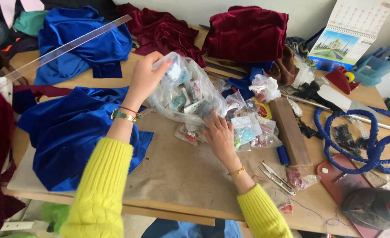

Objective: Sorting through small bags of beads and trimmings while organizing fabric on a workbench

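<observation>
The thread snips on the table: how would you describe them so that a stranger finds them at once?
Start at the long brown wooden block lying right of the heap of small clear packets. Just below its near end, beside the right hand's wrist, lie the thread snips. They are the only small silver, two-bladed metal tool there.

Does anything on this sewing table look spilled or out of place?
Yes: small clear packets of beads lie scattered on the table beside the big plastic bag that the left hand lifts. The right hand rests among them. Blue velvet droops over the table's edge.
</observation>
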